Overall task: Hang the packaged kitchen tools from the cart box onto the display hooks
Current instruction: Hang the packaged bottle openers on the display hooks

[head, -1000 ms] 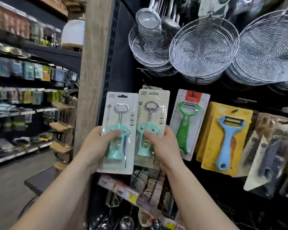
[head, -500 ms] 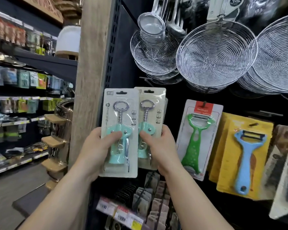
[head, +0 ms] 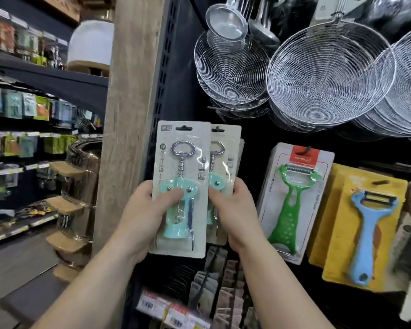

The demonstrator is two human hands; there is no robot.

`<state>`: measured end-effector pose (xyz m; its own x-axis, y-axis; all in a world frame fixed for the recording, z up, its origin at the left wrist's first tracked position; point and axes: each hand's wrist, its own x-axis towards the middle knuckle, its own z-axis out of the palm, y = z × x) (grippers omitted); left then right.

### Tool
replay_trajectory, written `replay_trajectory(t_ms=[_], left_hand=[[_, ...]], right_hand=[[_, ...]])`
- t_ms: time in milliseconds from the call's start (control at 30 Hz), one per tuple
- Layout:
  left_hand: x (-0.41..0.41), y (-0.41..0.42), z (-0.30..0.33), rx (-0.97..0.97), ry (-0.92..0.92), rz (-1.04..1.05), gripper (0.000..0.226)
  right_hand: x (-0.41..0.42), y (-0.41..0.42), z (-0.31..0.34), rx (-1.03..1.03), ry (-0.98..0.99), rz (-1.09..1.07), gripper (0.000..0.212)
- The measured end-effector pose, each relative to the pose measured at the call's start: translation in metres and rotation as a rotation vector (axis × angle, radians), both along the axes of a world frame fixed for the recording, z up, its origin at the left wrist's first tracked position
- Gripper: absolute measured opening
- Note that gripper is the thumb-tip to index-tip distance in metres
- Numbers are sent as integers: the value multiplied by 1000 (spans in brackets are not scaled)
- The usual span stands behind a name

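My left hand (head: 147, 214) grips a carded mint-green corkscrew package (head: 180, 162), thumb across the blister front. It overlaps a second identical corkscrew package (head: 226, 148) behind it on the right, which my right hand (head: 235, 210) holds by its lower part. Both cards stand upright in front of the dark display panel, hang holes at the top. The hook behind them is hidden, so I cannot tell whether the rear card hangs on it.
To the right hang a green peeler card (head: 294, 200) and a blue peeler on a yellow card (head: 363, 229). Wire skimmers (head: 328, 72) hang above. A wooden post (head: 133, 91) stands left of the panel. Price tags (head: 173, 312) and small packs sit below.
The left package has slid rightward and now covers more of the right one. Both cards sit slightly lower against the panel, and the view has shifted a little.
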<state>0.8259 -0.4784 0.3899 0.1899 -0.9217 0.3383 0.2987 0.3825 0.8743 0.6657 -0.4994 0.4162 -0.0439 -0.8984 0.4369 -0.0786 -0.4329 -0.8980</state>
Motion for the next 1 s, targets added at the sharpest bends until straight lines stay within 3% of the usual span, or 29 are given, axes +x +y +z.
replay_trajectory(t_ms=[367, 467, 567, 633, 700, 800, 867, 1000], left_hand=[[4, 1, 0, 20, -78, 29, 20], [3, 1, -2, 35, -98, 39, 21], [1, -2, -3, 46, -102, 53, 21], [1, -3, -4, 51, -101, 50, 22], [-1, -4, -3, 45, -98, 36, 24], [-7, -6, 0, 25, -91, 23, 23], [-13, -9, 3, 11, -101, 3, 25], [-21, -16, 11, -13, -122, -29, 28]], right_hand=[[1, -29, -11, 4, -23, -92, 26], [-2, -39, -13, 40, 13, -126, 36], [-3, -36, -11, 66, 51, -202, 66], [-5, -24, -11, 22, 120, -322, 74], [-4, -3, -14, -36, 96, -312, 54], [1, 27, -22, -14, 50, -54, 22], [5, 36, -28, 17, 63, 75, 23], [3, 36, -28, -6, 67, 75, 36]])
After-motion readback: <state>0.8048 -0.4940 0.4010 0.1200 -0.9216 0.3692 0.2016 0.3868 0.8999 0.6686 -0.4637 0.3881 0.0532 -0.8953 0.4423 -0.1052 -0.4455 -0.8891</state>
